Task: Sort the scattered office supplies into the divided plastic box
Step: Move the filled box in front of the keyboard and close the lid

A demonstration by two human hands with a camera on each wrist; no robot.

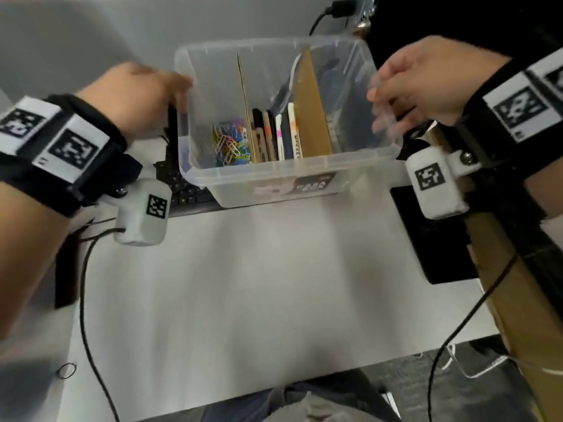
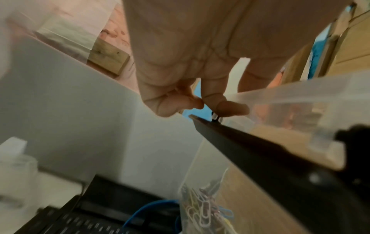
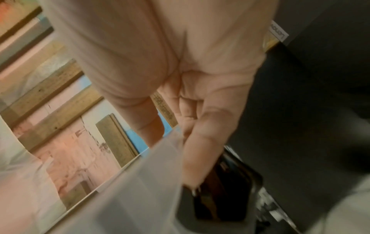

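The left hand grips the left rim of the clear plastic box, its fingers curled over the edge. A black keyboard lies on the white bench, partly under the box's near left corner. Inside the box, coloured paper clips fill the left compartment. Past a cardboard divider, markers stand in the middle one. A second, tilted divider closes off the right compartment, whose contents are too blurred to make out. The right hand holds the right rim, fingers wrapped around it.
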